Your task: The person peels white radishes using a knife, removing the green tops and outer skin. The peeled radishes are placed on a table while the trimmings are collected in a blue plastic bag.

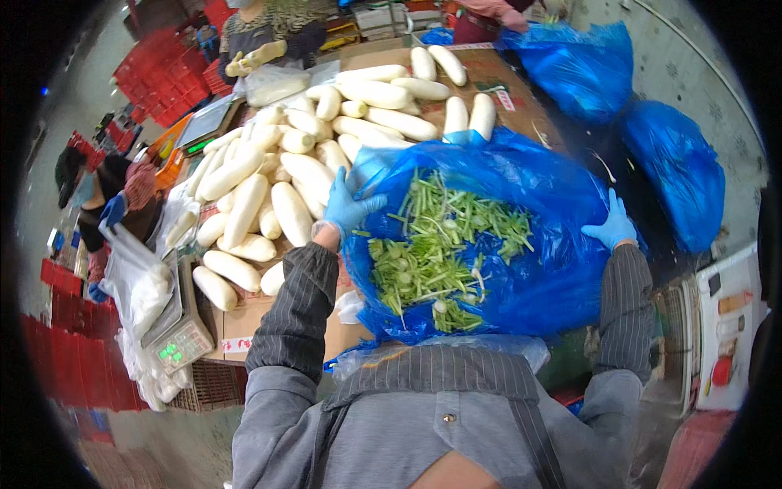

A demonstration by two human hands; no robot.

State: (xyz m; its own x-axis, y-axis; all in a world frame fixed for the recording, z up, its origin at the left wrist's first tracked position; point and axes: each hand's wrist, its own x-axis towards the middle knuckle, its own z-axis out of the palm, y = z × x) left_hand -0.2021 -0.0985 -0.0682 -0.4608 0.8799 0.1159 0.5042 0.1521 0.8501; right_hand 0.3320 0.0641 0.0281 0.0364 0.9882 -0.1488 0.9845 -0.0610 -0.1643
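Note:
A large blue plastic bag (550, 287) lies spread open before me, with cut green stalks and radish tops (421, 263) inside it. My left hand (349, 205), in a light blue glove, rests at the bag's left edge, fingers apart, beside the pile of white radishes (293, 214). At the bag's right edge is my right hand (613, 223), also gloved, with its fingers spread. Whether either hand pinches the thin film is hard to see, but neither looks closed on it. Two radishes (482, 116) stand out just beyond the bag's far edge.
Two full blue bags (675, 171) stand at the right. A digital scale (183, 342) with white plastic bags (143, 287) is at the left, another scale (204, 125) farther back. Co-workers stand at the left (104, 189) and far side (250, 30). Red crates (159, 73) are stacked behind.

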